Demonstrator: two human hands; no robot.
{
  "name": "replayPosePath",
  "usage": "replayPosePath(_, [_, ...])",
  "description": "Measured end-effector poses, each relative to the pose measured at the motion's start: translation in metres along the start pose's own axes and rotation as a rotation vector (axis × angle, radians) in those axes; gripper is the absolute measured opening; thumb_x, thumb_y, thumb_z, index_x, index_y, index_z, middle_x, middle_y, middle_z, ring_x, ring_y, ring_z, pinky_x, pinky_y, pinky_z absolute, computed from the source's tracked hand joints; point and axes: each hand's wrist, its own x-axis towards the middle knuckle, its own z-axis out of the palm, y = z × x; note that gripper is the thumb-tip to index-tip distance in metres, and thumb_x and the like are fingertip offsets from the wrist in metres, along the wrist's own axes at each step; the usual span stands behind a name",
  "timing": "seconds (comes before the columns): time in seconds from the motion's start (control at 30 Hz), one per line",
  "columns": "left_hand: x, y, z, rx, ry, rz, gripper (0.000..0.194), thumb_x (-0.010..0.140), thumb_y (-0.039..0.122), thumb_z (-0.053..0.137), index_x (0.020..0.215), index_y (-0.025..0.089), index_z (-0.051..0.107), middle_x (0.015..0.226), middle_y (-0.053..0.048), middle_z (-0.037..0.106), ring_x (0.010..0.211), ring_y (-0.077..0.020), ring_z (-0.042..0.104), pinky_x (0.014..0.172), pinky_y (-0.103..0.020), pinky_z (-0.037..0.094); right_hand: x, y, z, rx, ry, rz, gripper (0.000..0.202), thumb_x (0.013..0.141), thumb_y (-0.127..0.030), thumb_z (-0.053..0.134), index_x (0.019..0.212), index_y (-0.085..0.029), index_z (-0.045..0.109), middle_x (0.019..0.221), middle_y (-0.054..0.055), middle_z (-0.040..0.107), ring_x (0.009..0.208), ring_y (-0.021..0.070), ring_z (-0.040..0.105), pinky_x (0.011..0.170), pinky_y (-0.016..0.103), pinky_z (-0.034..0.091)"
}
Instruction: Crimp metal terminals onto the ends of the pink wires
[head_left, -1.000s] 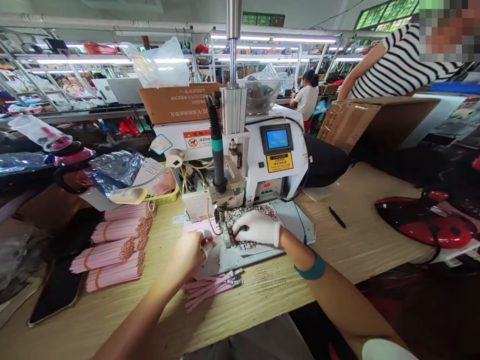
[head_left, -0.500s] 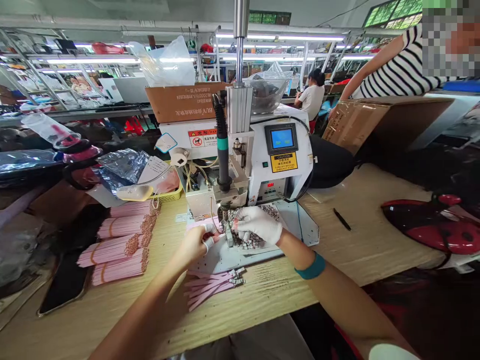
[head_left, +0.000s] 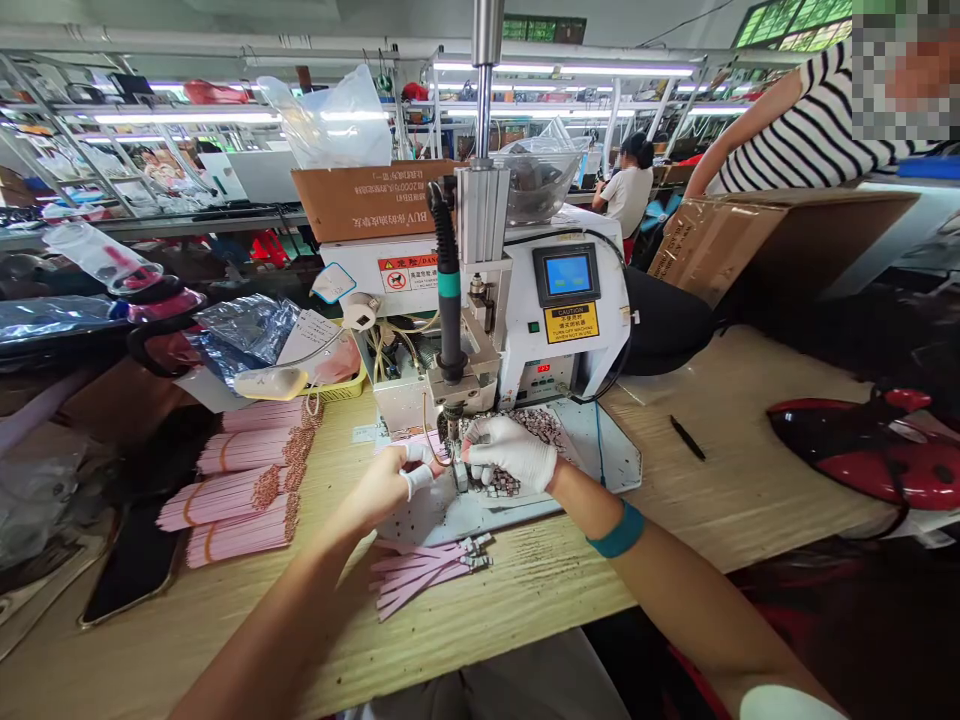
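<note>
My left hand [head_left: 390, 485], with white coverings on its fingers, pinches at the left side of a small metal block [head_left: 460, 476] under the machine's tip. What sits between those fingertips is too small to make out. On the block's other side my right hand [head_left: 514, 453], in a white glove, has its fingertips closed together close to the tip; their contents are hidden. Above both hands stands a soldering iron [head_left: 450, 320] mounted upright on a white bench machine [head_left: 517, 350]. Small metallic connectors [head_left: 544, 425] lie heaped behind and beneath my right hand.
Pink strips with connector ends [head_left: 420, 580] lie fanned at the front. Banded bundles of pink wires [head_left: 240, 500] are stacked left, beside a dark phone [head_left: 131, 575]. A black pen [head_left: 686, 438] and red ladybug-shaped object [head_left: 870, 450] lie right. Beyond, a person in stripes [head_left: 795, 130] handles a carton [head_left: 720, 240].
My right hand has shifted slightly left, nearer the metal block and tip. My left fingertips have moved a little right and up. The view has shifted slightly.
</note>
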Motion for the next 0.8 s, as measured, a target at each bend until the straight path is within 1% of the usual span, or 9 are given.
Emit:
replayPosePath(0.13, [-0.0002,0.0053,0.0046,-0.006,0.009,-0.034,0.032,0.068,0.044,0.064,0.065,0.015,0.049,0.059,0.004,0.04,0.055,-0.0088,0.029,0.051,-0.023,0.022,-0.0003,-0.0007,0.0002,0.012,-0.001,0.008,0.022,0.063,-0.019,0.074,0.074,-0.013,0.056,0.052,-0.003,0.06,0.042,0.0074,0.054,0.038,0.016,0.045])
replayPosePath(0.3, [0.0025,0.0044,0.0059,-0.02,0.018,-0.029,0.027,0.069,0.039,0.063,0.065,0.016,0.05,0.059,0.003,0.042,0.054,-0.0093,0.032,0.051,-0.024,0.024,-0.0015,-0.0039,0.0003,0.023,-0.01,0.06,0.013,0.066,-0.013,0.064,0.076,-0.014,0.056,0.048,-0.003,0.058,0.037,0.0058,0.049,0.035,0.013,0.037])
replayPosePath(0.4, [0.0049,0.0016,0.0055,-0.013,0.031,0.004,0.028,0.069,0.042,0.061,0.064,0.016,0.05,0.06,0.002,0.044,0.055,-0.0103,0.034,0.052,-0.024,0.027,-0.002,-0.005,0.0011,0.019,0.0,0.072,0.012,0.067,-0.014,0.062,0.077,-0.014,0.055,0.047,-0.004,0.056,0.035,0.0051,0.046,0.033,0.013,0.033])
replayPosePath(0.53, [0.0065,0.0004,0.0063,0.02,0.065,-0.02,0.029,0.067,0.044,0.06,0.062,0.017,0.049,0.058,0.002,0.044,0.053,-0.0105,0.033,0.051,-0.024,0.026,-0.0008,-0.0033,0.0018,0.049,0.004,0.061,0.015,0.064,-0.014,0.063,0.076,-0.015,0.054,0.047,-0.005,0.054,0.037,0.0057,0.045,0.033,0.013,0.033])
replayPosePath(0.7, [0.0047,0.0038,0.0077,-0.007,0.06,-0.032,0.025,0.066,0.039,0.057,0.062,0.017,0.046,0.056,0.003,0.042,0.052,-0.0095,0.031,0.049,-0.023,0.024,0.0005,-0.002,0.0012,0.059,-0.008,0.075,0.016,0.064,-0.014,0.062,0.077,-0.015,0.054,0.047,-0.005,0.052,0.038,0.0055,0.043,0.033,0.013,0.032])
replayPosePath(0.8, [0.0041,0.0048,0.0078,0.005,0.065,-0.053,0.022,0.065,0.037,0.056,0.061,0.016,0.048,0.054,0.004,0.04,0.05,-0.0088,0.03,0.049,-0.023,0.022,-0.0005,-0.0045,0.0014,0.075,-0.016,0.076,0.015,0.064,-0.013,0.061,0.076,-0.015,0.053,0.047,-0.005,0.052,0.038,0.0052,0.043,0.033,0.012,0.031])
